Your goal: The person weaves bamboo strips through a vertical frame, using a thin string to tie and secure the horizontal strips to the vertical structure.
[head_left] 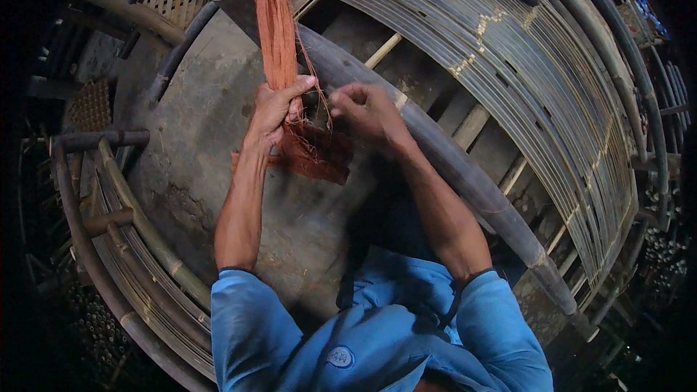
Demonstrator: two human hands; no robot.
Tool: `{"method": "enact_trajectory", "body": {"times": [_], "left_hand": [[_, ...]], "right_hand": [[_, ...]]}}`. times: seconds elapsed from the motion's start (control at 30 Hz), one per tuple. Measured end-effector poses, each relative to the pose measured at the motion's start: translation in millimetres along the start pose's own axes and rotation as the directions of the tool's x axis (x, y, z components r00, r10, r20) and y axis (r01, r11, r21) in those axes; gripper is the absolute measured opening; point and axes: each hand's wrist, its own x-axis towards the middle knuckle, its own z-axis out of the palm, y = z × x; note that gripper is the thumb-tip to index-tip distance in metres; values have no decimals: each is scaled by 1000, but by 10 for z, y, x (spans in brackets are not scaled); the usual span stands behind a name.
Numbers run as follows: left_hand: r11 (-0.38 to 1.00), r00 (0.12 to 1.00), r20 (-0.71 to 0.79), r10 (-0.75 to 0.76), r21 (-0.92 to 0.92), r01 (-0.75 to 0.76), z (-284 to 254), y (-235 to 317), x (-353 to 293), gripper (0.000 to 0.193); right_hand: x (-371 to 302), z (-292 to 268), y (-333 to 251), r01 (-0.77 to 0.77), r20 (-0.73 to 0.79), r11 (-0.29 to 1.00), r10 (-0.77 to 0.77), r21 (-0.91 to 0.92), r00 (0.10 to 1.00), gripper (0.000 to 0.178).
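Rust-orange strip (276, 33) passes through my closed left hand (271, 112); my curled right hand (369, 110) sits beside it, hold unclear.

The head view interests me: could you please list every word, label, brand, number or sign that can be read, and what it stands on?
Small oval blue-and-white badge on the blue shirt: bears small lettering, not copied out here.
No other lettering can be made out.
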Motion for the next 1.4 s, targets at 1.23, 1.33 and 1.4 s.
{"method": "enact_trajectory", "body": {"times": [1.23, 1.33, 1.4], "left_hand": [[72, 421, 446, 789, 614, -786, 705, 1037, 256, 20], [-79, 422, 474, 773, 732, -677, 24, 1005, 680, 17], [-77, 413, 461, 786, 735, -673, -42, 969, 801, 19]], "right_hand": [[-2101, -1374, -2746, 308, -150, 760, -466, -572, 872, 20], [-2909, -2098, -2746, -40, -282, 349, -680, -936, 676, 24], [-3609, -2671, -2658, -447, -388, 130, -736, -885, 555, 26]]}}
